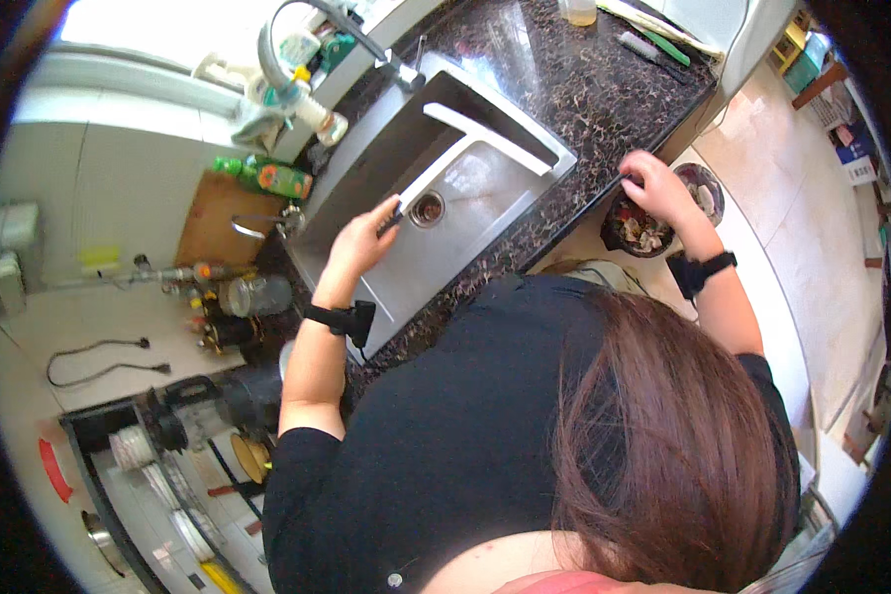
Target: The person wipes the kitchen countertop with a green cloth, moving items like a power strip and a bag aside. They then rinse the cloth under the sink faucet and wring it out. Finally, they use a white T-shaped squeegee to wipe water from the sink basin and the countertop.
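Observation:
My left hand (362, 241) is closed around the dark grip of a white T-shaped squeegee (453, 160). The squeegee's head reaches across the right part of the stainless steel sink (371, 293), above the basin and beside its drain (426, 209). My right hand (650, 184) is at the edge of the dark speckled stone counter (601, 96), over a bin lined with a dark bag (638, 226). Its fingers are curled; whether they hold anything small cannot be told. A black band with a small device is on each wrist.
A faucet (401, 74) rises behind the basin. A green bottle (282, 180) and a wooden board (223, 223) stand left of the sink. A brush (642, 48) and a cup (581, 11) are on the far right counter. A dish rack (178, 475) is at the lower left.

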Available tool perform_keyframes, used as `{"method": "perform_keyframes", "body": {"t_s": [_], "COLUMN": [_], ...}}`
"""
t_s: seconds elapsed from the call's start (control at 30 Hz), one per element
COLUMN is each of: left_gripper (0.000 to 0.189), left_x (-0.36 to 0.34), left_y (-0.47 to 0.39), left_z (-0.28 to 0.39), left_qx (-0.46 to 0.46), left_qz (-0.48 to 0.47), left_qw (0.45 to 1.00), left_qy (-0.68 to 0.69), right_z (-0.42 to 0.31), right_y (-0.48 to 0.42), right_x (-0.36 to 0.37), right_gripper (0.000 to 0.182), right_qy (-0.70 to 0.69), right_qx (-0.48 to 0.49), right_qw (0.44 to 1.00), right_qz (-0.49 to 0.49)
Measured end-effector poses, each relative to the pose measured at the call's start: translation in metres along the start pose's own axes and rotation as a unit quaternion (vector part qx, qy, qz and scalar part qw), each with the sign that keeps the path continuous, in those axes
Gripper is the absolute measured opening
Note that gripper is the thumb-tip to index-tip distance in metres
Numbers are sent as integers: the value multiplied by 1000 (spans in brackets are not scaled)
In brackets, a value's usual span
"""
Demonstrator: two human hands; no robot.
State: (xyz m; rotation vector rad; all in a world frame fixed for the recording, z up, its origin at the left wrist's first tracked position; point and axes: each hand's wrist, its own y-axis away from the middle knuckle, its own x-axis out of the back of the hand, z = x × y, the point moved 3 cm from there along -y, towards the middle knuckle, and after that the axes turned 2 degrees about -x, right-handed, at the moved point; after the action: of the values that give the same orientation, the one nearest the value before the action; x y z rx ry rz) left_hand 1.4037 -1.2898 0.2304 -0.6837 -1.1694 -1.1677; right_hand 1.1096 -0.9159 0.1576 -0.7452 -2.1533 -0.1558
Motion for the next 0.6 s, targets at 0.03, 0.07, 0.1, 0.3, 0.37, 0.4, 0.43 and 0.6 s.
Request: {"method": "perform_keyframes", "body": {"t_s": [0.03,0.07,0.1,0.3,0.37,0.4,0.43,0.6], "left_gripper": [52,54,57,76,79,78,76,53], "left_x": [9,15,22,95,104,108,115,127], "left_y": [3,8,12,29,40,44,51,78], "left_z": [6,6,9,90,97,103,108,106], "left_qx": [15,-30,-74,-164,-215,-201,-181,-246], "left_qz": [-6,24,56,100,144,152,159,441], "left_qw": [1000,999,995,959,931,922,911,818], "left_qy": [-2,-16,-31,-210,-256,-294,-334,-276], "right_z": [-14,-43,-79,-224,-247,-248,-250,-234], "right_y": [-13,-28,-45,-93,-98,-103,-106,-99], "right_x": [0,1,3,-23,-44,-56,-69,-84], "right_gripper": [27,28,30,83,72,59,46,33], "right_qy": [26,43,61,124,144,132,117,-100], "right_qx": [78,111,146,363,382,367,354,171], "right_qw": [996,992,986,920,909,920,928,979], "right_qz": [24,38,52,81,81,31,-19,51]}}
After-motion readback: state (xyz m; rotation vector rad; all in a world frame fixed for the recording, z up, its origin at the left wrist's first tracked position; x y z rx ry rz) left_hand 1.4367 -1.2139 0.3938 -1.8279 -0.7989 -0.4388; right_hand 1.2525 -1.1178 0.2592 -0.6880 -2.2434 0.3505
